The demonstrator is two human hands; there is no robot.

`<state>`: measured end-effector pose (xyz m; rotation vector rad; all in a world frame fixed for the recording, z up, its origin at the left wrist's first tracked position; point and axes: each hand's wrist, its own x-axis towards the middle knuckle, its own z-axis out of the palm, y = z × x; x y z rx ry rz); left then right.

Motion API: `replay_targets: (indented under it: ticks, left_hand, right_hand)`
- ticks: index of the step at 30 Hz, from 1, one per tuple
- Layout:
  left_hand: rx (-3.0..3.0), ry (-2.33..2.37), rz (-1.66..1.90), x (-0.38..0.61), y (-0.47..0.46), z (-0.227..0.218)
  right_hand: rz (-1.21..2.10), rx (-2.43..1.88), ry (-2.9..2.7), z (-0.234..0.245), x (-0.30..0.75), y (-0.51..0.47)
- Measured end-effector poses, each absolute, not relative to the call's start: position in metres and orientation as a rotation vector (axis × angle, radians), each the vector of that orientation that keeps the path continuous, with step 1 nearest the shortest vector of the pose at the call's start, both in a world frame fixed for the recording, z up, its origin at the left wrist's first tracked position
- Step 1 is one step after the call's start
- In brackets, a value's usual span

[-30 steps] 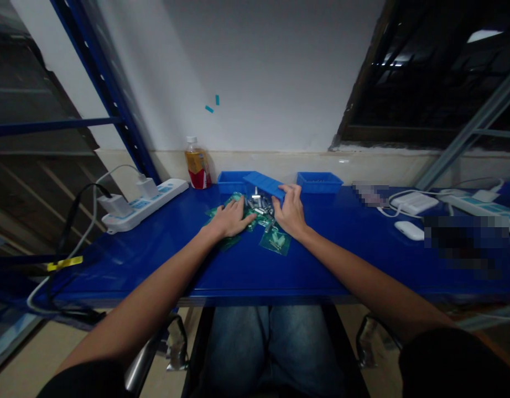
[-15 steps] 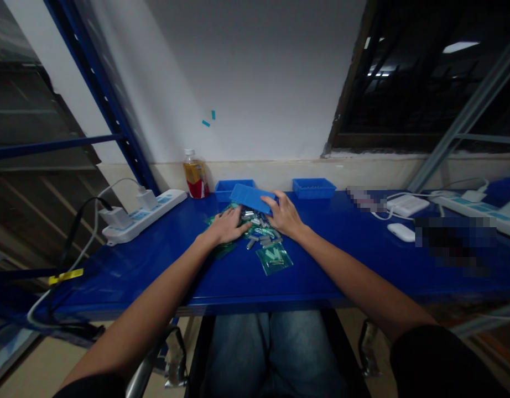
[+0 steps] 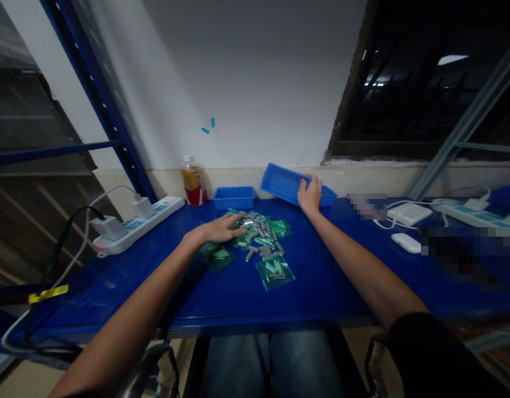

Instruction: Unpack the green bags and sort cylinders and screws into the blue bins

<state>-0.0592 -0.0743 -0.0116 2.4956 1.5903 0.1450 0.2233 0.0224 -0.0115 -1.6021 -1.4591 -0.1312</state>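
The blue bench (image 3: 321,276) runs from the left edge of the view to the right, with the person seated at its front edge. A white power strip (image 3: 134,226) lies slantwise near the back left corner, with two plugs in it. At the back edge, right of middle, a shallow blue tray (image 3: 280,185) is held tilted above the surface, its left end higher. The right hand (image 3: 310,194) has it by the near long rim, the fingers closed around that rim. A smaller blue bin (image 3: 234,197) stands against the back edge just left of the tray, and a drink bottle (image 3: 191,181) with a white cap stands beside the bin.

The left hand (image 3: 216,229) rests palm down near the middle of the bench, its fingers stretched out loosely and gripping nothing, the tips touching a heap of small metal pieces (image 3: 259,232). The heap lies mixed with green plastic bags (image 3: 275,272); one bag lies apart toward the front edge, another just beside the left wrist. A white mouse-shaped object (image 3: 402,242) lies well to the right.
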Motion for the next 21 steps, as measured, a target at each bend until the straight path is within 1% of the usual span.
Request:
replay_targets:
  ticks: [3, 6, 9, 14, 17, 19, 21]
  left_hand:
    - [2.521, 1.596, 0.208, -0.06, -0.063, 0.004]
    - [2.628, 1.534, 0.302, -0.054, -0.052, 0.013]
    - [2.792, 1.469, 0.405, -0.045, -0.038, 0.013]
    - [2.865, 1.57, 0.512, -0.037, -0.017, 0.002]
    - [2.934, 1.434, 0.603, -0.03, -0.032, 0.001]
    - [2.956, 1.273, 0.66, -0.02, -0.06, 0.005]
    - [2.968, 1.086, 0.629, -0.009, -0.097, 0.01]
  right_hand:
    - [-0.031, -1.793, -1.469, -0.002, 0.231, 0.05]
    - [0.015, -1.889, -1.57, 0.009, 0.232, 0.073]
    - [0.022, -1.966, -1.66, 0.018, 0.226, 0.089]
    - [0.008, -2.045, -1.82, 0.015, 0.206, 0.101]
    - [-0.011, -2.025, -1.929, 0.007, 0.195, 0.1]
    - [-0.023, -1.986, -1.998, 0.005, 0.191, 0.095]
    - [-0.047, -1.919, -2.057, 0.005, 0.193, 0.084]
